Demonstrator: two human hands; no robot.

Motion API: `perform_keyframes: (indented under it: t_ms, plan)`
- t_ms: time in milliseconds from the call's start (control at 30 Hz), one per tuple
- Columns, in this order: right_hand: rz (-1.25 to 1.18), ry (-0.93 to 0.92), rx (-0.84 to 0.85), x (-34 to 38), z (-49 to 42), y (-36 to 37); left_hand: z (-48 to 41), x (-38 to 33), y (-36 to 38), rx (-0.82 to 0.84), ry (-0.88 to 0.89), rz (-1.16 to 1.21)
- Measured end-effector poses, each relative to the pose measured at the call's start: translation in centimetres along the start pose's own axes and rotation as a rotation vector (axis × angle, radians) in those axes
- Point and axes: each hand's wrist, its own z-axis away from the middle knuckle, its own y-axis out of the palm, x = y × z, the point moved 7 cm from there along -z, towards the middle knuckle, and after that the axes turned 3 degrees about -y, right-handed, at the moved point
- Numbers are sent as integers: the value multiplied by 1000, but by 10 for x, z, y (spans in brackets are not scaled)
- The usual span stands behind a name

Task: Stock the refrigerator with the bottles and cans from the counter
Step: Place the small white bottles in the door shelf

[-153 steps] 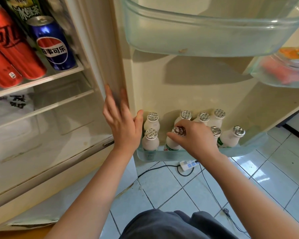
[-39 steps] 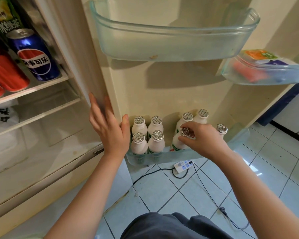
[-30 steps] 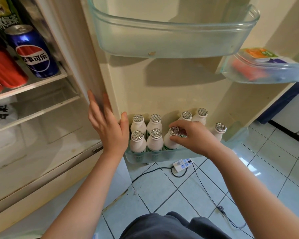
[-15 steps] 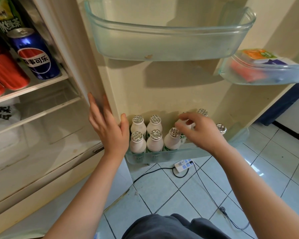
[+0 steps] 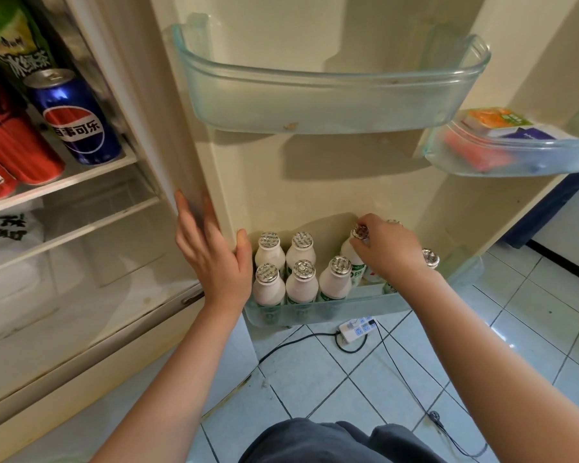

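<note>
In the bottom door bin (image 5: 315, 312), back row, right of centre: bottle (image 5: 355, 262) roughly upright, long axis vertical, base down in the bin. Right hand (image 5: 391, 252) is on it, pinching the foil cap from above, wrist coming in from the right. To its left, 5 bottles (image 5: 303, 282) stand packed, 2 behind and 3 in front, caps up. There's a gap between the held one and the back pair, directly behind the 3rd front bottle. That gap is what matters: the slot lies left of the right hand, so my read is a short leftward slide or lift-and-set, axis kept vertical so it doesn't knock the front row. 2 caps (image 5: 430, 257) show past the right hand, mostly hidden by it. Left hand (image 5: 214, 262) is spread flat on the door (image 5: 315, 188) edge just left of the bin, holding nothing; looks like bracing. Right hand is clearly the nearer one. Further out: Pepsi can (image 5: 77, 121) and red cans (image 5: 17, 152) on the shelf (image 5: 91, 175), power strip (image 5: 358, 327) on the tiles (image 5: 315, 379).
</note>
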Motion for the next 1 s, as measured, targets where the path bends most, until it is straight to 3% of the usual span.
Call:
perform_keyframes:
  t_ms: [433,1000]
  plan:
    - [-74,-150,114,31,-8,5,1,2,2,17,3,-8]
    - [-355,-98,206,18,-2,10,1,-1,-2,36,-30,-29]
